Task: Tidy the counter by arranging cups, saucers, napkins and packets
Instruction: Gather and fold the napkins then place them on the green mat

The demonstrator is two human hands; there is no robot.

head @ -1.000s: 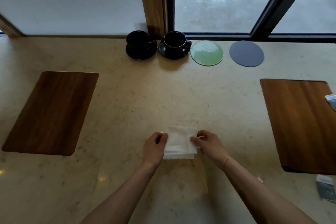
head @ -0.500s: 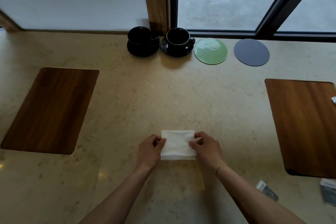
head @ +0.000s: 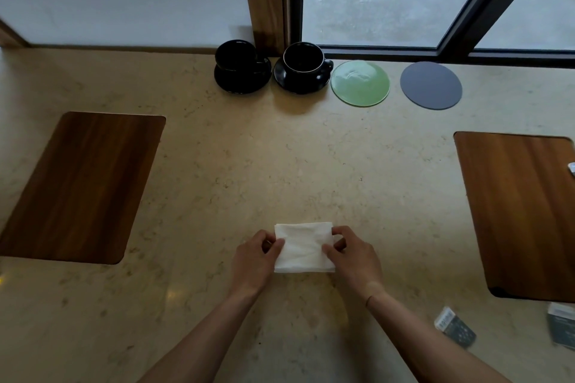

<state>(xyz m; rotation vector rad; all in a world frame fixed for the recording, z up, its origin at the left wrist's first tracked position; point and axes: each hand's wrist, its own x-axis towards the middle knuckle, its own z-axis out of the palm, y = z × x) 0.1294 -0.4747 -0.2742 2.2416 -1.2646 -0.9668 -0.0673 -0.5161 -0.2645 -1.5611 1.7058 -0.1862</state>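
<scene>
A folded white napkin (head: 303,246) lies flat on the marble counter (head: 280,158) in front of me. My left hand (head: 256,261) pinches its left edge and my right hand (head: 353,258) pinches its right edge. At the back by the window stand two black cups on black saucers, one on the left (head: 241,67) and one on the right (head: 303,67). Beside them lie a green round coaster (head: 360,83) and a grey round coaster (head: 431,85). Dark packets lie at the lower right, one nearer me (head: 455,326) and another (head: 561,328) at the frame edge.
A wooden placemat (head: 77,186) lies on the left and another wooden placemat (head: 522,214) on the right, with a small packet corner (head: 572,168) at its right edge. A wooden post and window frame bound the counter at the back.
The napkin now lies squarer and flatter between my hands. Both hands stayed at its sides, and the view shifted slightly, showing the packets at the lower right.
</scene>
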